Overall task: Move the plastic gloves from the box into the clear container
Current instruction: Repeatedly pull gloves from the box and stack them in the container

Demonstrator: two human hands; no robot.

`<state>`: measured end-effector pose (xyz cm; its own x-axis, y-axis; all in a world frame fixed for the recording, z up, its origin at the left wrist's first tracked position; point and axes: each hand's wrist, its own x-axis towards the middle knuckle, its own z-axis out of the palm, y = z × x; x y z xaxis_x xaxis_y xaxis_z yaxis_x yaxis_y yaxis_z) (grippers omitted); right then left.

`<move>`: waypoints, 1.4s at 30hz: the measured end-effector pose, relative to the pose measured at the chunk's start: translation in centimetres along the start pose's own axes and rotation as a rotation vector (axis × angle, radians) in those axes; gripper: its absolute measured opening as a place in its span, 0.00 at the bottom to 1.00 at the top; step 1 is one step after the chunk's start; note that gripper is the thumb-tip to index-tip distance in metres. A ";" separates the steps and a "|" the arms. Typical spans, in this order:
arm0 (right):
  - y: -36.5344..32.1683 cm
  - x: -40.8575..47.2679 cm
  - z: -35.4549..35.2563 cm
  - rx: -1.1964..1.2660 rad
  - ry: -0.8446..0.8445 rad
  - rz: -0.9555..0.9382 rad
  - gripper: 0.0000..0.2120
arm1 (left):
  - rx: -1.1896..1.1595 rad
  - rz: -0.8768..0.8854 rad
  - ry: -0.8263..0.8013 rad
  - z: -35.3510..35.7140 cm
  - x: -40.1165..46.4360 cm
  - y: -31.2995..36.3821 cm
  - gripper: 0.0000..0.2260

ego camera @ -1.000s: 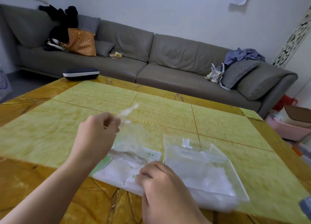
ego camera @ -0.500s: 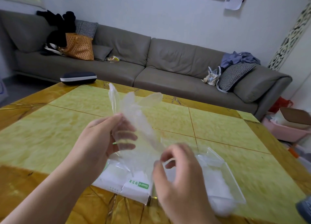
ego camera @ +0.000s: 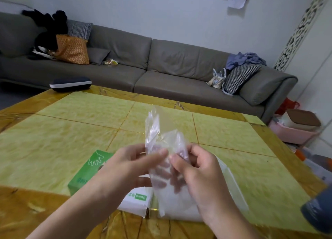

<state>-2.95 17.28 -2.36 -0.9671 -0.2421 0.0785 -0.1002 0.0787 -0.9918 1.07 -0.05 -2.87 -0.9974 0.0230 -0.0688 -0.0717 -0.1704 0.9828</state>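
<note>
Plastic glove (ego camera: 162,136): one clear, thin, crumpled piece, held upright in the air between both hands, above the near part of the table; its upper end stands free, its lower part hangs down over the fingers.

Left hand (ego camera: 129,164): fingers curled, thumb and forefinger pinching the glove at its left side.

Right hand (ego camera: 199,168): fingers curled, fingertips pinching the glove at its right side, close beside the left fingertips; further fingers show through the film.

Glove box (ego camera: 84,176): green and white carton with a white hand outline on top, lying flat on the table under the left forearm; its near end is white with a green label.

Clear container (ego camera: 231,183): shallow transparent tray just right of the box, largely hidden by the right hand; whitish contents show inside, blurred.

Table (ego camera: 71,131): yellow-green marbled top with amber border.

Dark case (ego camera: 70,83): oblong, white band round its middle, at the far left table edge.

Grey sofa (ego camera: 161,66): behind the table, bearing an orange bag (ego camera: 71,50) and checked cushions.

Pink basin (ego camera: 291,133): on the floor at right.
</note>
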 end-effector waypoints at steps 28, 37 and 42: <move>0.5 2.5 -3.3 0.233 0.244 0.098 0.06 | -0.135 0.045 0.332 -0.1 0.4 -0.7 0.14; -0.1 2.5 -4.9 0.256 0.007 0.222 0.12 | -0.086 0.074 0.291 1.5 -0.2 -0.8 0.12; 0.2 2.9 -6.2 0.249 0.013 0.248 0.04 | -0.101 0.153 0.322 3.3 -0.5 -0.8 0.13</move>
<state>-7.20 22.62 -1.67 -0.9579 -0.2326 -0.1685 0.1969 -0.1046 -0.9748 1.69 3.29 -3.08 -0.9479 -0.3185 0.0109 0.0933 -0.2448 0.9651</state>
